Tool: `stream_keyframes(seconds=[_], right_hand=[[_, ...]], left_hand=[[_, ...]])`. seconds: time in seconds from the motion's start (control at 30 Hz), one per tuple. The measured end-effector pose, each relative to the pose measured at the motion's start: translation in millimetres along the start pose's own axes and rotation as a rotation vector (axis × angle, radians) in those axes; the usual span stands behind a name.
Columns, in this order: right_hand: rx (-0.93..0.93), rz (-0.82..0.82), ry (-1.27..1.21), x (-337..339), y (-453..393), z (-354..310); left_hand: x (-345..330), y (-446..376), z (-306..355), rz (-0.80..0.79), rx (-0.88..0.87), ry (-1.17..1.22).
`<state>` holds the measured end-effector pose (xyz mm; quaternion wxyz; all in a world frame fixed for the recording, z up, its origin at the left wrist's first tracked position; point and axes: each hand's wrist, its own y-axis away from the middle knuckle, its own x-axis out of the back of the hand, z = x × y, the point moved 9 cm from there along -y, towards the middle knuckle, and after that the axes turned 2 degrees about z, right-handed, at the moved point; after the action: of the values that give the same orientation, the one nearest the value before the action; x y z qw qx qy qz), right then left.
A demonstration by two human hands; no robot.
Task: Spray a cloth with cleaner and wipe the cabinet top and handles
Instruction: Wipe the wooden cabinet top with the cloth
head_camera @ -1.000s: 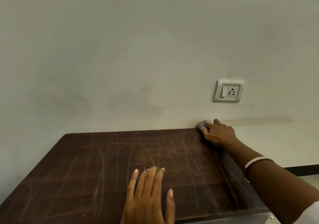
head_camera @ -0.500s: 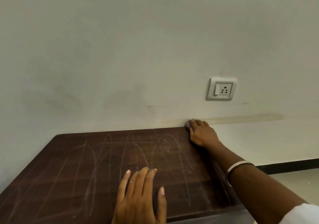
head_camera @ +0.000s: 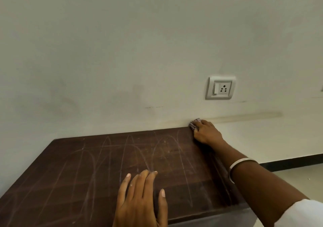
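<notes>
The dark brown wooden cabinet top fills the lower half of the view, streaked with pale curved wipe marks. My right hand reaches to the far right corner against the wall and presses a small checked cloth, of which only a corner shows past my fingers. My left hand lies flat on the near part of the top, fingers together, holding nothing. No spray bottle or cabinet handles are in view.
A pale wall rises right behind the cabinet. A white switch and socket plate sits on it above the right corner. To the right of the cabinet are light floor and a black skirting strip.
My right hand with the cloth stays at the far right corner, shifting only slightly along the back edge. The view drifted a little. My left hand stays flat.
</notes>
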<state>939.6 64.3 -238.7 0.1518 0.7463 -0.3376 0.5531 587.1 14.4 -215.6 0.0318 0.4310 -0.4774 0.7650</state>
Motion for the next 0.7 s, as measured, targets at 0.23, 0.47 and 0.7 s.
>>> stream_keyframes(seconds=[0.23,0.47,0.7], right_hand=[[0.127,0.016,0.11,-16,20,-46],[0.07,0.014,0.069,0,28,-10],[0.001,0.052,0.102,9,39,-3]], left_hand=[[1,2,-1,-0.046,0.021,0.035],[4,2,0,-0.039,-0.008,0.059],[3,3,0,-0.044,0.012,0.08]])
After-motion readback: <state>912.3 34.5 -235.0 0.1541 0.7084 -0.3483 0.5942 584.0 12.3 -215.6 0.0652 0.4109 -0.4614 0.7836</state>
